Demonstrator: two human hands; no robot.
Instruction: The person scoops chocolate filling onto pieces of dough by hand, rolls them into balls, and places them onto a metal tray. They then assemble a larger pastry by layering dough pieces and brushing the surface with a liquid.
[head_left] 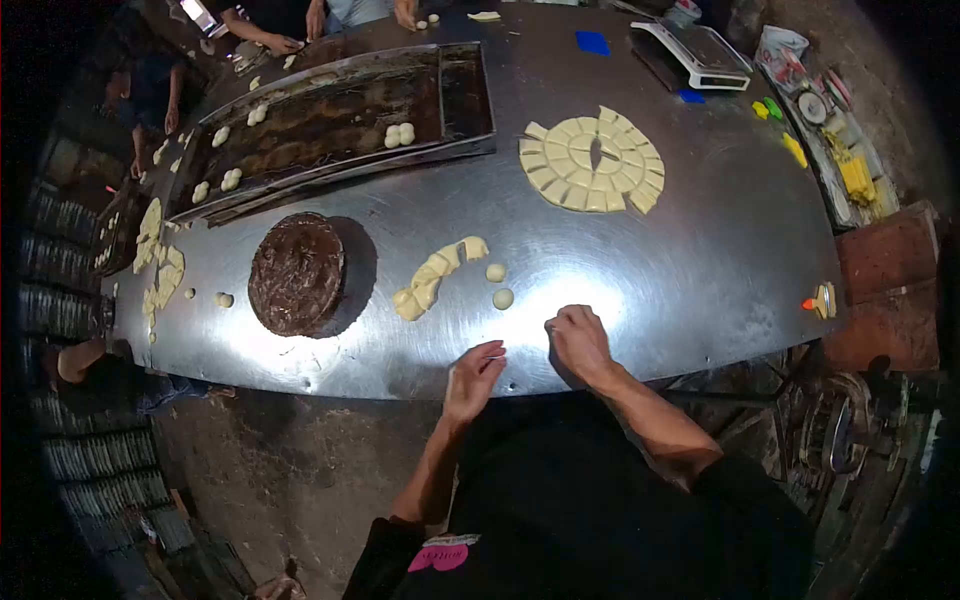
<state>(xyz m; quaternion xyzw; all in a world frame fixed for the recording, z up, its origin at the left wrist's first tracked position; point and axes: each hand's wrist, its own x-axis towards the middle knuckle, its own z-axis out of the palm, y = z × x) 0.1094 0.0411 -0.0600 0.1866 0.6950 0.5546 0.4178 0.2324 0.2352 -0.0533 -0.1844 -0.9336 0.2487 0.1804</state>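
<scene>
My right hand [580, 340] rests curled on the steel table, fingers bent down and facing the surface. Whatever is under or inside it is hidden. Close to the table's front edge, my left hand [475, 380] is held with the fingers lightly bent and the thumb apart, holding nothing that I can see. Two round dough balls, an upper one [496, 272] and a lower one [503, 298], lie just beyond my hands. Beside them is a curved row of cut dough pieces [428, 282]. Farther off lies a flat round of dough [590, 163] cut into rings of pieces.
A dark, round, coated block [296, 275] stands to the left. Behind it is a long metal tray [330, 110] with several dough clusters. A scale [700, 55] sits at the back right. Other people's hands [280, 43] work at the far edge. More cut dough [160, 265] lies far left.
</scene>
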